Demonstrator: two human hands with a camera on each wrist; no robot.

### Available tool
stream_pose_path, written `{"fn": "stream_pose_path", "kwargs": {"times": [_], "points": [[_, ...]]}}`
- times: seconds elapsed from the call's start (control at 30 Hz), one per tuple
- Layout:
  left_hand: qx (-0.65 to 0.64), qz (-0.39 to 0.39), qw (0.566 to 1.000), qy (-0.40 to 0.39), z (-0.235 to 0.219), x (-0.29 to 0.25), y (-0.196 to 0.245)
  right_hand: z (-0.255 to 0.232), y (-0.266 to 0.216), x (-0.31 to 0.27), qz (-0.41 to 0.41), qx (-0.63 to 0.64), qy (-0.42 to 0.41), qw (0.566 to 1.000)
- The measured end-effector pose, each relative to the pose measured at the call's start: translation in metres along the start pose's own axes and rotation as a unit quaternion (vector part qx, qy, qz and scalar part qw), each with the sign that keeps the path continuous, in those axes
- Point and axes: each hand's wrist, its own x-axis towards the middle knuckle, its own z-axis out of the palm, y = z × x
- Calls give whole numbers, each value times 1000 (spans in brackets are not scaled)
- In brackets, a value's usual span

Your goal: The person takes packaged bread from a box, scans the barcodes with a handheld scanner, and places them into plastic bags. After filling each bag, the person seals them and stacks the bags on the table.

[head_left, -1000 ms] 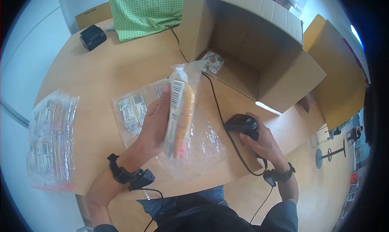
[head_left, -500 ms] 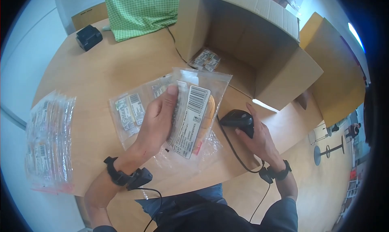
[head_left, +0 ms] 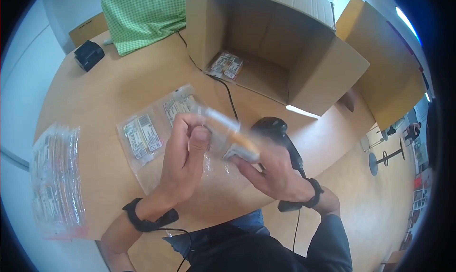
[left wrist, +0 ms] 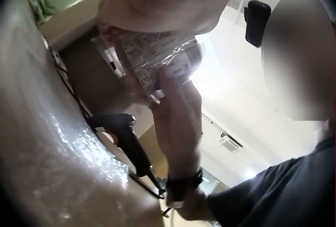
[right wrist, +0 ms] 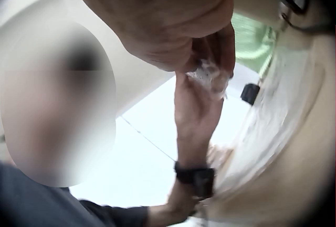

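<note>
Both hands hold a clear plastic bag with white barcode labels and something orange inside, blurred in the head view. My left hand grips its left end with curled fingers, the thumb on the near side. On its right end, my right hand pinches it. The left wrist view shows the right thumb pressed across the label of the bag. A black handheld barcode scanner lies on the table just beyond the right hand, its handle partly hidden. Below the hands lies a large clear bag holding labelled packets.
A stack of similar bagged packets stands at the left. An open cardboard box at the back has a labelled packet inside. A black cable crosses the table. Farther back are a black device and green checked cloth.
My right hand has let go of the scanner and moved left to take hold of the bag. The bag has tilted from its upright, label-forward pose. The scanner now lies on the table.
</note>
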Motion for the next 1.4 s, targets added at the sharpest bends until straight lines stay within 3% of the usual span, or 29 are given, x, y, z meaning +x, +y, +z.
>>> {"fn": "stream_pose_path", "kwargs": {"times": [0.03, 0.07, 0.1, 0.17, 0.2, 0.27, 0.3, 0.37, 0.57, 0.6, 0.67, 0.7, 0.8, 0.83, 0.9, 0.93, 0.97, 1.0, 1.03, 1.07, 1.1, 1.13, 1.2, 1.23, 1.3, 1.33, 1.4], "points": [[-34, -14, 999, 16, -1, 2, 0, 5, 5, 4, -106, -148, 72, 981], [-70, -28, 997, 33, -1, 3, -1, 9, 5, 10, -161, -209, 155, 952], [-194, -95, 975, 58, 2, 5, -7, 7, 5, 15, -167, -209, 151, 951], [-277, -184, 940, 70, 2, 8, -8, 3, 5, 22, -219, -410, 192, 864], [-278, -183, 941, 69, 0, 8, -2, 4, 5, 25, -230, -434, 197, 849], [-483, -238, 842, -37, -7, 6, 12, 4, -4, 26, -223, -442, 170, 852], [-484, -240, 840, -39, -9, 5, 9, 4, -7, 26, -217, -448, 143, 855], [-593, -190, 776, -101, -11, 1, 0, 3, -5, 21, -210, -447, 135, 859], [-544, -192, 807, -125, -17, -3, 3, -5, 4, 7, -222, -471, 113, 846], [-545, -193, 807, -124, -20, -1, 5, -9, 4, 8, -208, -438, 78, 871], [-334, -232, 895, -183, -28, 8, 12, -18, 4, 5, -196, -403, 44, 893], [-335, -232, 895, -183, -28, 10, 18, -24, 1, 0, -139, -284, 41, 948], [-239, -231, 925, -183, -24, 10, 27, -37, -14, 0, -19, -84, 60, 994], [-233, -227, 925, -197, -22, 9, 27, -41, -18, 2, 40, -9, 87, 995], [-229, -224, 922, -219, -17, 7, 29, -46, -18, 7, 68, -31, 65, 995], [-227, -242, 914, -232, -16, 7, 31, -50, -16, 7, 201, 117, -18, 973], [-226, -259, 908, -239, -17, 7, 33, -53, -14, 7, 320, 260, -105, 905], [-181, -203, 928, -254, -20, 6, 25, -49, -12, 0, 279, 275, -61, 918], [-181, -205, 929, -249, -22, 6, 24, -45, -7, -12, 279, 277, -67, 917], [-277, -215, 913, -207, -23, 8, 23, -44, -1, -28, 241, 313, 67, 916], [-370, -222, 887, -165, -23, 10, 22, -49, 1, -34, 199, 394, 147, 885], [-348, -218, 904, -121, -18, 13, 24, -55, 3, -41, 144, 468, 217, 845], [-333, -206, 916, -90, -21, 14, 16, -68, 3, -52, 34, 638, 264, 722], [-315, -188, 928, -60, -23, 16, 11, -78, 4, -61, 33, 700, 287, 653], [-305, -187, 932, -55, -21, 14, 6, -85, -1, -71, 32, 650, 390, 651], [-287, -196, 937, -42, -20, 13, 6, -89, 0, -79, 28, 640, 401, 655], [-285, -212, 934, -30, -17, 12, 6, -96, 5, -98, 54, 577, 409, 705]]}}
